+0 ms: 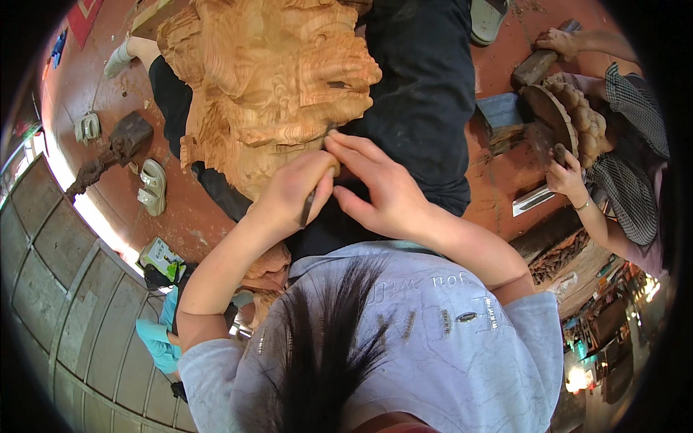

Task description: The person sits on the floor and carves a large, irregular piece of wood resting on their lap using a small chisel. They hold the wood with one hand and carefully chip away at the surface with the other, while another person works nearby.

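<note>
Carving, by the look | left hand (299,184) fist-tight round dark tool (308,209) | right hand (386,187) partly spread, fingertips (333,136) near carved wood (278,79) — grip unclear | wood between legs (422,101) — next move likely wants steady tip guidance

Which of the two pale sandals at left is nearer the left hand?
The lower pale strapped sandal; the other pale sandal lies higher, beyond the dark rough wood.

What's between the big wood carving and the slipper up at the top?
In the head view, a leg in dark trousers lies between the big wood carving and the slipper.
</note>
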### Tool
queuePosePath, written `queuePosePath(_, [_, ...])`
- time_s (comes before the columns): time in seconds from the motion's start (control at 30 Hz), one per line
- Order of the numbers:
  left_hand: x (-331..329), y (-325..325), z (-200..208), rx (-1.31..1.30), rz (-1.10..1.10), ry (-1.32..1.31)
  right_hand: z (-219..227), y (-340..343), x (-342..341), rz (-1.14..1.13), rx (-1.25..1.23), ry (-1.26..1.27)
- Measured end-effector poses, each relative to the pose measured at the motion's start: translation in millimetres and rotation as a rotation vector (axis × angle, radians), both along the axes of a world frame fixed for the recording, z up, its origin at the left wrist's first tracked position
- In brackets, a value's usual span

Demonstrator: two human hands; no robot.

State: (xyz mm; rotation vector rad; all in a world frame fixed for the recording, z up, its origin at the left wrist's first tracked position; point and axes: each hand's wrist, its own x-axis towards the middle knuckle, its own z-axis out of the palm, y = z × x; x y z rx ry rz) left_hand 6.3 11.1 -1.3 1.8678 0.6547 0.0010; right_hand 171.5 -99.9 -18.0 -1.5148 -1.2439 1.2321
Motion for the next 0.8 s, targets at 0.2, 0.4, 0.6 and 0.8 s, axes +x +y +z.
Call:
queuePosePath(0.2, [-12, 5, -13, 0.072, -0.078, 0.019, -5, 0, -10, -0.054, 0.045, -0.066])
queuePosePath(0.4, [-2, -8, -1, 0.07, -0.099, 0.058, 2, -7, 4, -0.005, -0.057, 0.081])
queuePosePath(0.6, [-6, -5, -9, 0.128, -0.146, 0.114, -9, -6, -16, -0.042, -0.007, 0.034])
queuePosePath(0.8, [4, -12, -4, 0.101, -0.105, 0.095, 6, -8, 4, -0.008, -0.016, -0.026])
